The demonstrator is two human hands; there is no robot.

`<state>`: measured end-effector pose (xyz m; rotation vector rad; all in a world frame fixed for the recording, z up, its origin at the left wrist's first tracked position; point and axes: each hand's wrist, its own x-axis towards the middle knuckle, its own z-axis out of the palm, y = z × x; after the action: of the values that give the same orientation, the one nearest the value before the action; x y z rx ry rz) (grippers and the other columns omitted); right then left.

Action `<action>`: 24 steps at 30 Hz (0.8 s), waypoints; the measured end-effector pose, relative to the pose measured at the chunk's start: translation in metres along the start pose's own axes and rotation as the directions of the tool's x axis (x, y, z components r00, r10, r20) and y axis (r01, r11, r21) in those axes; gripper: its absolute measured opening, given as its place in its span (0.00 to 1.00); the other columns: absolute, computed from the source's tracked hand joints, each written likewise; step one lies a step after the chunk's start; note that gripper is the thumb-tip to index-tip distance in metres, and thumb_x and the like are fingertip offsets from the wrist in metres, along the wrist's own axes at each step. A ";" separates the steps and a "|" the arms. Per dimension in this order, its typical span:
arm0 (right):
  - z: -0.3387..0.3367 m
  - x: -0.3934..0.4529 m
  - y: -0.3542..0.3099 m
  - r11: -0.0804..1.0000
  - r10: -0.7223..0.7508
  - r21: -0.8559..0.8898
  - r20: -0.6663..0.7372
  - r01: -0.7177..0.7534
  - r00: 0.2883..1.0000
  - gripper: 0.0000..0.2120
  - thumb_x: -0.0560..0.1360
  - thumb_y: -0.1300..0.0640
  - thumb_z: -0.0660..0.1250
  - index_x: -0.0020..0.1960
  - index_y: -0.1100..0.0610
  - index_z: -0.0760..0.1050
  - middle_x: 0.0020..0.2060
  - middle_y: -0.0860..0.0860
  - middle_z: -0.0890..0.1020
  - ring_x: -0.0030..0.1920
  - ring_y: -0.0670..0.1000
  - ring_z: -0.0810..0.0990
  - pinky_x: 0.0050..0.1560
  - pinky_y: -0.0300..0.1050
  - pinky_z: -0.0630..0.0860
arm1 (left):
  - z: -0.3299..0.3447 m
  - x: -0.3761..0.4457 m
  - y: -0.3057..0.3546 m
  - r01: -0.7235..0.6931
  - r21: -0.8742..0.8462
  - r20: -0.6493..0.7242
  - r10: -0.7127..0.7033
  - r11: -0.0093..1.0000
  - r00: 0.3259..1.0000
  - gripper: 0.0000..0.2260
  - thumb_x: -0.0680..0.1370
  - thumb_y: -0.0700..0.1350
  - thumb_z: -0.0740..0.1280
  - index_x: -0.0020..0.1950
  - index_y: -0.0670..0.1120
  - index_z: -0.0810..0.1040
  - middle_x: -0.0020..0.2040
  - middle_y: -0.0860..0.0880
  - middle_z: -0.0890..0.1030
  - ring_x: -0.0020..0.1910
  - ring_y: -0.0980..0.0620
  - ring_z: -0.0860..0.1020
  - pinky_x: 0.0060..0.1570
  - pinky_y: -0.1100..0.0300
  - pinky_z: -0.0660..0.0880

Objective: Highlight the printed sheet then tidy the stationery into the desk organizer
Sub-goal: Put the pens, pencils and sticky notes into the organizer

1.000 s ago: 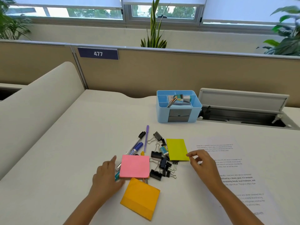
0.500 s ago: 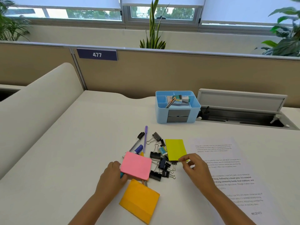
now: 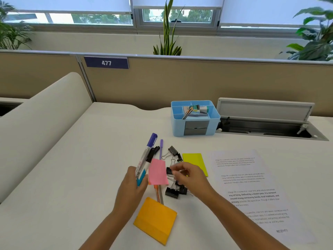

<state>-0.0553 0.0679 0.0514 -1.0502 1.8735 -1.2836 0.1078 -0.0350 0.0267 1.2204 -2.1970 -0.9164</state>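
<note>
My left hand (image 3: 132,186) grips a purple-capped marker (image 3: 148,152) and a black-capped marker (image 3: 152,156), lifted off the desk with caps pointing away. A pink sticky pad (image 3: 158,172) stands tilted up beside them; I cannot tell if the hand holds it. My right hand (image 3: 191,177) hovers blurred over several black binder clips (image 3: 172,193), fingers loosely curled, nothing visible in them. Also on the desk are a yellow pad (image 3: 193,159), an orange pad (image 3: 155,221), a thin purple pen (image 3: 161,148) and the printed sheet (image 3: 252,186) on the right. Farther back stands the blue organizer (image 3: 177,127).
An open cable hatch (image 3: 264,123) sits right of the organizer. Thin orange pens (image 3: 158,193) lie under the pink pad. A beige partition (image 3: 198,82) closes the desk's far side, and a curved white divider (image 3: 41,123) runs along the left.
My left hand has picked the markers out of the pile and raised them, tipping the pink pad up. My right hand left the yellow pad's corner and moved left over the clips.
</note>
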 end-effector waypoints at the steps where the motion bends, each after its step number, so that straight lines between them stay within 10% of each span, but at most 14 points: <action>1: 0.003 0.004 -0.009 0.999 0.001 0.046 0.009 -0.001 1.000 0.08 0.74 0.60 0.67 0.51 0.49 0.78 0.44 0.44 0.81 0.42 0.44 0.80 0.44 0.41 0.80 | 0.001 -0.001 0.005 -0.021 -0.039 0.014 0.022 0.999 1.000 0.09 0.77 0.50 0.61 0.51 0.48 0.64 0.47 0.49 0.73 0.40 0.53 0.75 0.30 0.68 0.71; 9: 0.008 0.026 -0.050 0.942 0.048 0.329 0.069 -0.068 0.996 0.06 0.74 0.61 0.68 0.51 0.56 0.75 0.42 0.52 0.82 0.40 0.46 0.81 0.39 0.39 0.80 | 0.015 -0.002 0.031 -0.135 -0.201 0.032 0.144 0.970 0.989 0.11 0.76 0.52 0.60 0.51 0.48 0.63 0.45 0.49 0.70 0.37 0.56 0.72 0.28 0.72 0.71; 17: -0.011 0.052 -0.068 0.964 -0.041 0.265 0.096 0.014 0.995 0.04 0.75 0.63 0.65 0.47 0.56 0.75 0.38 0.52 0.80 0.35 0.45 0.79 0.36 0.38 0.79 | 0.022 0.018 0.027 -0.088 -0.384 0.010 0.100 0.919 0.995 0.18 0.76 0.63 0.52 0.44 0.48 0.65 0.33 0.48 0.73 0.31 0.57 0.73 0.31 0.66 0.71; 24: -0.020 0.090 -0.066 0.996 0.065 -0.056 0.018 -0.064 0.998 0.12 0.74 0.55 0.68 0.55 0.57 0.73 0.47 0.51 0.78 0.48 0.51 0.79 0.47 0.44 0.80 | 0.032 0.044 0.030 0.010 -0.446 0.073 0.025 0.895 0.997 0.10 0.79 0.50 0.55 0.48 0.43 0.67 0.31 0.46 0.75 0.24 0.60 0.73 0.26 0.69 0.70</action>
<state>-0.0982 -0.0152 0.1147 -1.0192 1.9219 -1.1864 0.0479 -0.0510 0.0299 0.9640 -1.8907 -1.3915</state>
